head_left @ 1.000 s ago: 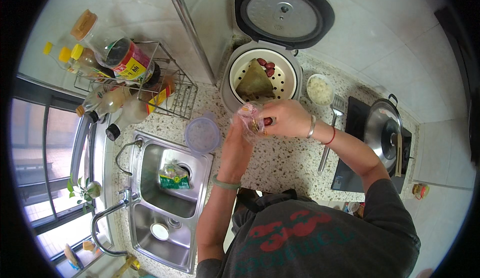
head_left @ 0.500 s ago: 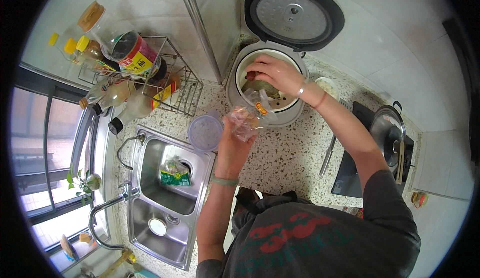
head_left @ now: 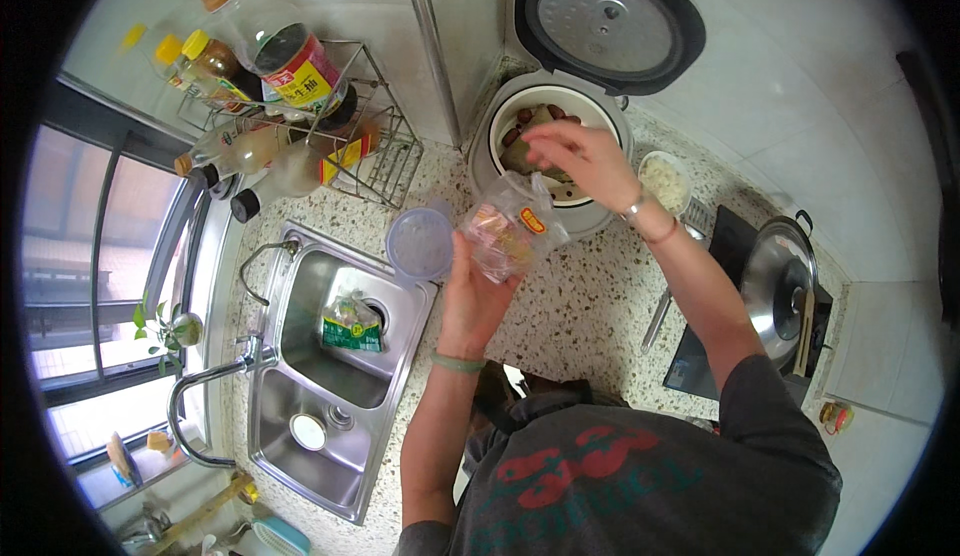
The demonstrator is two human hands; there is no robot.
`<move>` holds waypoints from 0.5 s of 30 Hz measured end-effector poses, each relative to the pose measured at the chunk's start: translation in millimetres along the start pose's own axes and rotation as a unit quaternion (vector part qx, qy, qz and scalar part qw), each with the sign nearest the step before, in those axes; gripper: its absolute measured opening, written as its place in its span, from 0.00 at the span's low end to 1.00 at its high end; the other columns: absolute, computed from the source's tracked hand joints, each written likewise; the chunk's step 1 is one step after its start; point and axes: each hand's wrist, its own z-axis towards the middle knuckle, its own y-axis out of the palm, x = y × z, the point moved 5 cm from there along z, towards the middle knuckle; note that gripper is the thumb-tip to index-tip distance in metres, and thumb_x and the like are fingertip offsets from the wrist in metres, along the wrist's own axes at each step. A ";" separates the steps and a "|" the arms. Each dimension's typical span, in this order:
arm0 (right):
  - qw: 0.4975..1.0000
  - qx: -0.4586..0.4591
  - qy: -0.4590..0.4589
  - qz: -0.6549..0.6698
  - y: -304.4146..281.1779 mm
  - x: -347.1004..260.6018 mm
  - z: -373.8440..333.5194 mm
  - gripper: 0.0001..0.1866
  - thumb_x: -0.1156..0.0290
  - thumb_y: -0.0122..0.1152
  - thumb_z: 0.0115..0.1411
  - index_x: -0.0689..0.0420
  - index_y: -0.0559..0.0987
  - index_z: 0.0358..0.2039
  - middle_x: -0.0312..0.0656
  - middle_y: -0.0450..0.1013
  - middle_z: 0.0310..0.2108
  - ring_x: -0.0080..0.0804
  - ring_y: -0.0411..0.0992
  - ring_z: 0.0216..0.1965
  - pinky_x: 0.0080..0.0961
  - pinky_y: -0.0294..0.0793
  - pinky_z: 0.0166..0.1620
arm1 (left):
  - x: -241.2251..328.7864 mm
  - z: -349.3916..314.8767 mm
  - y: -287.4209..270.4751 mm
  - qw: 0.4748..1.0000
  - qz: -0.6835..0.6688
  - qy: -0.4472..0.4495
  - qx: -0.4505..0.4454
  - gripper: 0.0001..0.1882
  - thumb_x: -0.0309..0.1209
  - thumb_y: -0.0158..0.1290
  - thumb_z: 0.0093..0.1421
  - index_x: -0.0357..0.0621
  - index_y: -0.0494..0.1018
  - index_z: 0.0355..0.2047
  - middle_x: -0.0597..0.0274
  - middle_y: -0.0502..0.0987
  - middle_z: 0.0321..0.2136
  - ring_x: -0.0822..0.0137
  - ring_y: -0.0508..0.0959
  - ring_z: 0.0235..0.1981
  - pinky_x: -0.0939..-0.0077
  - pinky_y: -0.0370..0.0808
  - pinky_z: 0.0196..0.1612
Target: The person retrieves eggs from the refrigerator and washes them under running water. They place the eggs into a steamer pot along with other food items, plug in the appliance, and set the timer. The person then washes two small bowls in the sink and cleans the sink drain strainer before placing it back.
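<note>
Speckled desk is spreading in front of an open rice cooker in the head view. Just before the cooker, the left hand is gripping a clear plastic bag. Over the cooker, the right hand is hovering, fingers curling; I cannot tell whether its grip is holding anything. Inside the cooker, red dates are lying beside a leaf-wrapped bundle.

L hand grips clear bag, R hand over rice cooker w/ red dates in.
</note>
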 end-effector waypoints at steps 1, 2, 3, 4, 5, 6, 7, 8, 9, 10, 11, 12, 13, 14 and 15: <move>0.999 -0.009 0.014 0.046 4.6 -6.9 -15.9 0.17 0.69 0.55 0.63 0.59 0.73 0.51 0.40 0.73 0.46 0.20 0.73 0.41 0.19 0.72 0.42 | -0.5 -2.5 -0.1 1.000 -0.006 0.009 0.001 0.31 0.56 0.37 0.65 0.52 0.59 0.61 0.67 0.67 0.56 0.66 0.67 0.56 0.69 0.64 0.55; 0.995 -0.018 0.028 0.092 10.4 -12.8 -31.4 0.19 0.69 0.56 0.62 0.60 0.71 0.53 0.41 0.73 0.46 0.21 0.73 0.39 0.20 0.72 0.41 | -0.6 -5.5 -1.0 1.000 -0.012 0.019 0.003 0.31 0.57 0.37 0.65 0.53 0.59 0.61 0.67 0.67 0.56 0.66 0.67 0.56 0.69 0.64 0.55; 0.990 -0.025 0.039 0.136 16.7 -19.4 -45.2 0.21 0.68 0.57 0.62 0.60 0.70 0.54 0.41 0.73 0.47 0.22 0.74 0.38 0.20 0.73 0.40 | 1.1 -7.9 0.0 0.999 -0.014 0.031 -0.008 0.31 0.57 0.37 0.65 0.53 0.58 0.61 0.67 0.66 0.56 0.66 0.66 0.56 0.68 0.64 0.56; 0.995 -0.021 0.011 0.095 25.4 -20.5 -57.7 0.23 0.68 0.59 0.61 0.60 0.68 0.55 0.42 0.73 0.47 0.22 0.74 0.36 0.21 0.73 0.40 | 0.8 -10.7 -0.4 0.999 -0.017 0.041 -0.019 0.31 0.57 0.37 0.65 0.53 0.58 0.61 0.67 0.66 0.56 0.66 0.66 0.57 0.68 0.64 0.56; 0.998 -0.018 -0.018 0.054 37.6 -16.1 -68.1 0.25 0.67 0.60 0.60 0.59 0.67 0.56 0.42 0.73 0.47 0.23 0.74 0.35 0.21 0.73 0.39 | 1.8 -15.1 0.3 0.998 -0.021 0.053 -0.029 0.31 0.57 0.37 0.65 0.54 0.58 0.61 0.67 0.66 0.57 0.66 0.66 0.57 0.68 0.63 0.56; 0.999 -0.018 -0.046 0.015 50.5 -20.3 -75.8 0.28 0.67 0.61 0.59 0.59 0.65 0.58 0.43 0.73 0.47 0.23 0.75 0.33 0.21 0.74 0.39 | 2.5 -21.7 -0.5 0.998 -0.020 0.057 -0.027 0.30 0.56 0.37 0.65 0.54 0.58 0.61 0.67 0.66 0.57 0.66 0.66 0.57 0.67 0.63 0.56; 0.999 0.000 -0.043 -0.032 59.9 -25.0 -82.1 0.29 0.65 0.63 0.57 0.59 0.65 0.57 0.44 0.74 0.43 0.25 0.75 0.33 0.22 0.74 0.38 | 3.9 -29.5 -1.2 0.998 -0.019 0.063 -0.025 0.30 0.56 0.37 0.65 0.54 0.58 0.61 0.67 0.66 0.57 0.66 0.66 0.57 0.67 0.63 0.57; 0.996 0.017 -0.042 -0.080 70.5 -33.7 -86.9 0.30 0.62 0.64 0.56 0.59 0.66 0.56 0.44 0.75 0.40 0.27 0.74 0.32 0.24 0.74 0.37 | 5.8 -38.2 -3.4 0.997 -0.018 0.070 -0.023 0.30 0.56 0.37 0.65 0.54 0.58 0.61 0.67 0.66 0.57 0.66 0.66 0.57 0.67 0.63 0.57; 0.991 0.031 -0.041 -0.125 81.5 -45.0 -89.6 0.31 0.60 0.65 0.54 0.59 0.66 0.55 0.45 0.76 0.37 0.29 0.74 0.31 0.25 0.74 0.36 | 7.8 -48.2 -7.1 0.997 -0.019 0.076 -0.025 0.29 0.55 0.36 0.66 0.54 0.58 0.61 0.67 0.66 0.56 0.66 0.66 0.57 0.66 0.63 0.57; 0.993 0.031 -0.028 -0.112 92.4 -54.2 -91.4 0.27 0.64 0.66 0.54 0.59 0.69 0.52 0.47 0.76 0.33 0.29 0.72 0.27 0.24 0.73 0.33 | 10.5 -59.4 -11.9 0.996 -0.021 0.084 -0.026 0.29 0.55 0.36 0.66 0.54 0.58 0.61 0.66 0.67 0.56 0.66 0.66 0.57 0.65 0.64 0.58; 0.995 0.025 -0.032 -0.094 104.2 -59.0 -93.0 0.25 0.65 0.65 0.54 0.59 0.70 0.50 0.46 0.76 0.32 0.27 0.72 0.26 0.24 0.72 0.32 | 14.5 -72.0 -18.0 0.995 -0.023 0.094 -0.027 0.28 0.54 0.35 0.67 0.53 0.58 0.61 0.65 0.67 0.56 0.65 0.66 0.57 0.65 0.64 0.58; 0.996 0.015 -0.044 -0.074 119.0 -66.0 -90.7 0.23 0.67 0.65 0.54 0.59 0.72 0.49 0.44 0.76 0.30 0.26 0.72 0.25 0.23 0.72 0.31 | 22.3 -85.6 -31.4 0.993 -0.008 0.118 -0.014 0.27 0.54 0.36 0.67 0.54 0.59 0.60 0.65 0.68 0.55 0.65 0.68 0.56 0.64 0.66 0.56; 0.997 0.003 -0.050 -0.057 134.7 -72.0 -91.6 0.20 0.68 0.64 0.54 0.58 0.73 0.47 0.43 0.76 0.28 0.25 0.71 0.24 0.23 0.72 0.30 | 24.5 -100.4 -49.9 0.990 0.001 0.138 0.002 0.26 0.53 0.37 0.67 0.55 0.59 0.59 0.65 0.69 0.54 0.65 0.69 0.54 0.63 0.68 0.55; 0.997 -0.023 -0.054 -0.039 153.4 -77.8 -92.9 0.18 0.69 0.63 0.55 0.59 0.74 0.45 0.41 0.75 0.26 0.23 0.70 0.23 0.22 0.71 0.29 | 28.2 -118.3 -66.1 0.987 0.010 0.160 0.018 0.25 0.52 0.37 0.67 0.55 0.60 0.59 0.65 0.70 0.53 0.65 0.71 0.52 0.63 0.70 0.53; 0.997 -0.052 -0.062 -0.020 175.0 -84.4 -92.5 0.15 0.70 0.62 0.55 0.59 0.75 0.43 0.40 0.74 0.25 0.21 0.70 0.22 0.21 0.70 0.28 | 34.0 -138.1 -78.5 0.983 0.007 0.179 0.046 0.24 0.51 0.38 0.67 0.55 0.61 0.58 0.65 0.70 0.52 0.65 0.72 0.51 0.62 0.71 0.52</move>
